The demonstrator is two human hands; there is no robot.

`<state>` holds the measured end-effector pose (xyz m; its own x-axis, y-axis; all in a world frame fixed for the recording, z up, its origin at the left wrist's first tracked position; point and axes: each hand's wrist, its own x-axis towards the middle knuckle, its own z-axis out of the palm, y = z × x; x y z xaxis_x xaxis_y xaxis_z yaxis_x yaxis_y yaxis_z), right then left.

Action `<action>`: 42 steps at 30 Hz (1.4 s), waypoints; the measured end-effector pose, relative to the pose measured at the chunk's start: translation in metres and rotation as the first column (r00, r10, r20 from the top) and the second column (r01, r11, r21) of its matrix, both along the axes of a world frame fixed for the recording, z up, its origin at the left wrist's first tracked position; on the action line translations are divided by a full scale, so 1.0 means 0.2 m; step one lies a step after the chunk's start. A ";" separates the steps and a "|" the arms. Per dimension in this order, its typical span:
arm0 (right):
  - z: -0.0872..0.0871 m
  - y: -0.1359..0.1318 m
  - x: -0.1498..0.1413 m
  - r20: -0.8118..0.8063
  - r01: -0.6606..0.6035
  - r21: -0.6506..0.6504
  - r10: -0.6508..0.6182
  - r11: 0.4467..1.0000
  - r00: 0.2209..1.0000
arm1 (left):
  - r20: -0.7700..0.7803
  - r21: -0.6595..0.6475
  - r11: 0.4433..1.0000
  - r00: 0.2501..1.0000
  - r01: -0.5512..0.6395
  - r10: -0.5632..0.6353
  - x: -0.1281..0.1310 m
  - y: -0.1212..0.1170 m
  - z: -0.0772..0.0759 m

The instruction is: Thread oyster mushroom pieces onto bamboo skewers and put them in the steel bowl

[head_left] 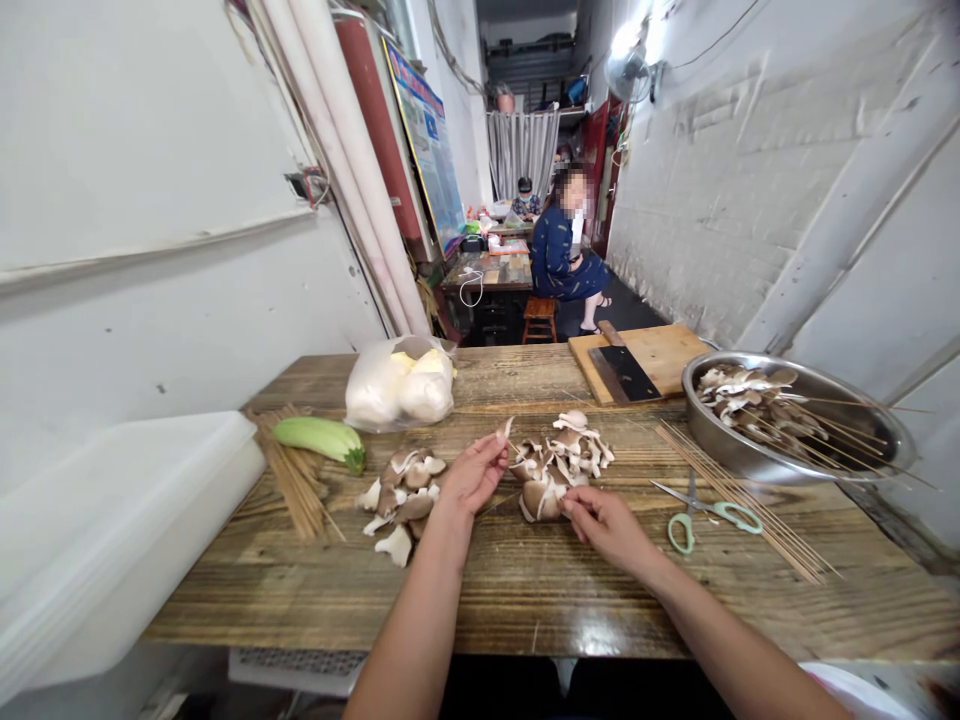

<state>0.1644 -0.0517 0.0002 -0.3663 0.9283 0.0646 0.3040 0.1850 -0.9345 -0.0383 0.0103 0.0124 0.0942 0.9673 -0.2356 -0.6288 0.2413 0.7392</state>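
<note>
My left hand [474, 472] is raised over the middle of the wooden table, thumb and fingers pinched on a small strip of oyster mushroom [509, 428]. A thin stick end shows beside those fingertips, mostly hidden. My right hand [606, 522] has its fingertips closed on the edge of an oyster mushroom in the larger pile [574, 440]. A second mushroom pile [409, 490] lies left of my left forearm. Right of my right hand are green-handled scissors [709, 508], blades apart, beside several loose bamboo skewers [750, 510].
A steel basin [802, 365] at the right holds skewered mushrooms, sticks poking over its rim. A cleaver [624, 372] lies on a cutting board [679, 350]. At left are a green squash [319, 440], a skewer bundle [296, 490], a plastic bag [375, 390] and white containers [150, 500]. People sit behind.
</note>
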 end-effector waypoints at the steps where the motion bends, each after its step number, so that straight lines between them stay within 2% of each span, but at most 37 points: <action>1: 0.00 0.00 0.00 0.000 0.001 0.000 -0.001 1.000 1.000 | -0.026 0.002 1.000 1.000 0.000 0.000 0.00 0.00 0.01; 5: 0.00 0.00 0.00 -0.012 0.004 -0.005 -0.004 1.000 1.000 | -0.205 0.032 0.999 0.979 0.000 0.007 -0.01 -0.02 0.02; 8: 0.00 -0.01 0.00 -0.020 0.006 -0.008 -0.006 1.000 1.000 | -0.284 0.093 0.994 0.959 0.056 -0.027 -0.01 -0.02 0.02; 12: 0.01 -0.01 0.00 -0.023 0.010 0.006 -0.010 1.000 1.000 | -0.261 0.137 0.984 0.963 0.111 -0.073 -0.01 -0.03 0.01; 18: 0.00 0.00 0.00 -0.029 0.037 0.016 -0.037 0.999 0.999 | -0.220 0.083 0.991 0.972 0.103 -0.083 -0.02 -0.02 0.00; 22: 0.00 0.00 0.00 -0.034 0.036 0.018 -0.036 0.999 0.999 | -0.190 0.077 0.994 0.980 0.077 -0.061 -0.01 -0.02 0.00; 27: 0.00 0.01 0.00 -0.038 0.026 0.011 -0.026 1.000 0.999 | -0.248 0.111 0.991 0.968 0.069 -0.040 0.00 -0.02 0.02; 33: -0.01 0.00 -0.01 -0.029 -0.005 0.021 0.006 1.000 1.000 | -0.232 0.071 0.997 0.971 -0.034 0.050 0.00 -0.01 0.01; 39: 0.00 0.00 0.00 -0.039 0.020 0.002 -0.020 1.000 0.999 | -0.230 0.076 0.997 0.973 -0.018 0.035 0.00 -0.02 0.01; 42: 0.00 0.00 0.00 -0.048 0.016 0.008 -0.016 1.000 0.999 | -0.218 0.064 0.996 0.974 -0.055 0.068 0.00 -0.01 0.00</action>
